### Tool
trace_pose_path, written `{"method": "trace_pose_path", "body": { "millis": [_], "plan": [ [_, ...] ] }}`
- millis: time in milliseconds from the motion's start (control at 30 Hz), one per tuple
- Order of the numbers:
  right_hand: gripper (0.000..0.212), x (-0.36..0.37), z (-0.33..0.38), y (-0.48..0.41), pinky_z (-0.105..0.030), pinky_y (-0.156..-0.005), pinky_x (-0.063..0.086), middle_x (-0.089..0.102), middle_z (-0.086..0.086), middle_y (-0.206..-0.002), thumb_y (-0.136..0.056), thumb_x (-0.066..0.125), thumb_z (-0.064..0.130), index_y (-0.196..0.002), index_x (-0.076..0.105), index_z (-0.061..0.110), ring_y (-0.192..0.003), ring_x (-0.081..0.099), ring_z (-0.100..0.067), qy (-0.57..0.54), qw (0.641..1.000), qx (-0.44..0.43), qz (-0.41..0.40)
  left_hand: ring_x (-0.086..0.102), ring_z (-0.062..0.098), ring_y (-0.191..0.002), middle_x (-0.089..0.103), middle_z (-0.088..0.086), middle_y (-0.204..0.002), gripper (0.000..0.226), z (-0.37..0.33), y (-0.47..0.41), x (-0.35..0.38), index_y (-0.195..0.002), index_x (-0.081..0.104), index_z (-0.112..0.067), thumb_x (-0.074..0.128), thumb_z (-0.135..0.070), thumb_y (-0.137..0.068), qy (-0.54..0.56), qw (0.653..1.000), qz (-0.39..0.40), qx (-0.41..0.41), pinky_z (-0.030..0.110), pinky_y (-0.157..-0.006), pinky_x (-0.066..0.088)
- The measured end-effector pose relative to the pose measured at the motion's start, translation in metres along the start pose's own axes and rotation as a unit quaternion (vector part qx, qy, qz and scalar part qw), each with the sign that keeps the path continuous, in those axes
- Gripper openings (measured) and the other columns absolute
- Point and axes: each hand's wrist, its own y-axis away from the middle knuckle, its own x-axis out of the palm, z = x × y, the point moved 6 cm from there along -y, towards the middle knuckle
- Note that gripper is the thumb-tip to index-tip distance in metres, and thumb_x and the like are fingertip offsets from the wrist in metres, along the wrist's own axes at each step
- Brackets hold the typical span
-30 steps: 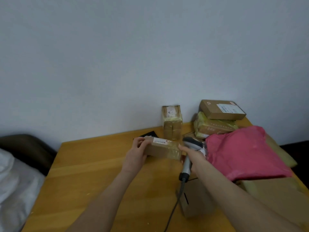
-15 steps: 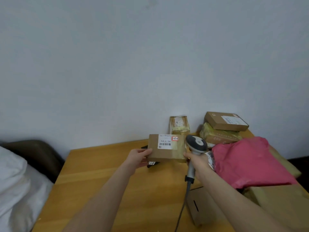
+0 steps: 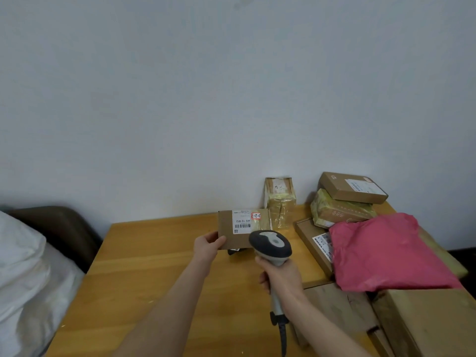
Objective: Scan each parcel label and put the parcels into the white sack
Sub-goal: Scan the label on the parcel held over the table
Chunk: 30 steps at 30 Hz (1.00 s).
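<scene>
Above the wooden desk, the left hand has lifted the box it grips, label facing out; the right hand, clasping the scanner, now aims, so scanning looks imminent.

small box, middle of frame | white label: 602-12-B12, with a barcode under it | red sticker: too blurry to read | other parcel labels: too small
</scene>
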Motion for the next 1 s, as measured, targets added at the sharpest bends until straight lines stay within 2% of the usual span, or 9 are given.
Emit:
{"method": "trace_pose_path", "body": {
  "millis": [67, 433, 533, 633, 767, 1000],
  "plan": [
    [0.016, 0.003, 0.001, 0.004, -0.025, -0.058, 0.048, 0.063, -0.002, -0.056, -0.087, 0.068, 0.019, -0.076, 0.064, 0.009, -0.054, 0.058, -0.013, 0.020, 1.000, -0.003, 0.008, 0.055, 0.027, -0.115, 0.061, 0.011, -0.125, 0.042, 0.002, 0.000, -0.003, -0.132, 0.053, -0.005, 0.061, -0.010, -0.091, -0.005, 1.000, -0.006, -0.003, 0.044, -0.105, 0.042],
    [0.021, 0.009, 0.002, 0.010, -0.028, -0.061, 0.049, 0.061, -0.002, -0.054, -0.084, 0.067, 0.015, -0.065, 0.064, 0.008, -0.053, 0.056, -0.015, 0.062, 0.998, 0.011, 0.010, 0.056, 0.027, -0.112, 0.062, 0.012, -0.124, 0.041, 0.006, 0.003, -0.007, -0.132, 0.054, -0.003, 0.061, -0.008, -0.092, -0.006, 1.000, -0.013, -0.006, 0.042, -0.103, 0.044],
    [0.019, 0.012, 0.003, 0.010, -0.029, -0.062, 0.048, 0.061, -0.003, -0.054, -0.084, 0.067, 0.014, -0.066, 0.063, 0.008, -0.054, 0.056, -0.016, 0.052, 0.998, 0.017, 0.013, 0.055, 0.027, -0.114, 0.061, 0.012, -0.125, 0.042, 0.006, 0.004, -0.007, -0.133, 0.053, -0.003, 0.060, -0.009, -0.092, -0.008, 1.000, -0.012, -0.007, 0.042, -0.103, 0.043],
    [0.017, 0.014, 0.003, 0.010, -0.029, -0.061, 0.048, 0.060, -0.003, -0.055, -0.083, 0.067, 0.013, -0.068, 0.063, 0.007, -0.054, 0.055, -0.016, 0.046, 0.999, 0.019, 0.014, 0.055, 0.024, -0.108, 0.061, 0.012, -0.125, 0.041, 0.006, 0.003, -0.009, -0.132, 0.053, -0.002, 0.060, -0.008, -0.092, -0.005, 1.000, -0.011, -0.006, 0.041, -0.102, 0.044],
    [0.015, 0.018, 0.004, 0.009, -0.028, -0.058, 0.047, 0.059, -0.003, -0.055, -0.083, 0.067, 0.012, -0.070, 0.063, 0.006, -0.053, 0.055, -0.016, 0.038, 0.999, 0.015, 0.016, 0.054, 0.027, -0.117, 0.060, 0.012, -0.127, 0.043, 0.006, 0.002, -0.013, -0.134, 0.051, -0.004, 0.060, -0.009, -0.092, -0.006, 1.000, -0.012, -0.009, 0.043, -0.104, 0.043],
    [0.015, 0.029, 0.004, 0.014, -0.028, -0.057, 0.046, 0.059, -0.004, -0.057, -0.083, 0.068, 0.012, -0.070, 0.063, 0.006, -0.053, 0.054, -0.016, 0.030, 0.999, 0.023, 0.017, 0.054, 0.028, -0.117, 0.060, 0.011, -0.126, 0.043, 0.007, -0.002, -0.025, -0.133, 0.052, -0.004, 0.060, -0.010, -0.092, -0.007, 1.000, -0.009, -0.005, 0.043, -0.104, 0.043]
  ]
}}
